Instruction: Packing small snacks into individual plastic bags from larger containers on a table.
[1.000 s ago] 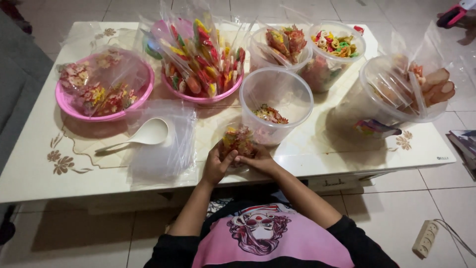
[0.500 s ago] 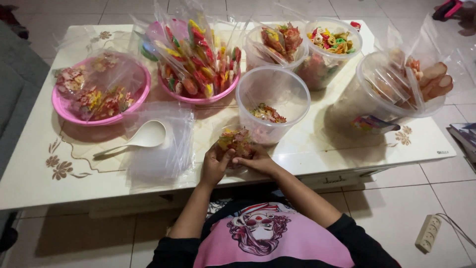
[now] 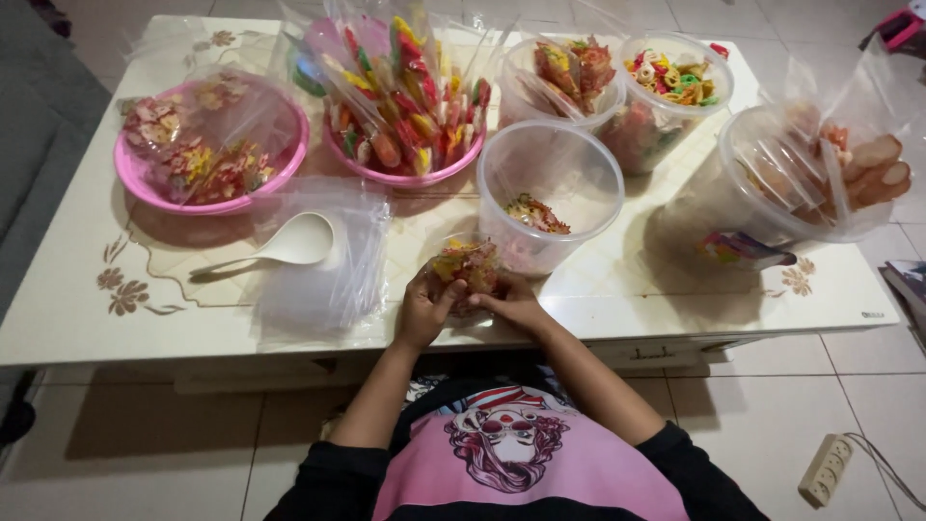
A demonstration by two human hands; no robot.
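Two hands (image 3: 468,307) pinch snack bag (image 3: 466,267); cream table (image 3: 77,328), tiled floor (image 3: 849,386).

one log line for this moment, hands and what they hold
left hand: holding small snack bag | right hand: pinching same bag | nearest: clear tub | left side: white spoon on empty plastic bags

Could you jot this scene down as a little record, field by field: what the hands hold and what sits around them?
left hand: holds snack bag
right hand: holds the same bag
bag: small, clear, filled with colourful snacks
nearest tub: clear, a few snacks at the bottom
spoon: white, lying on a stack of empty bags
pink bowls: hold filled bags
table: white, floral corners
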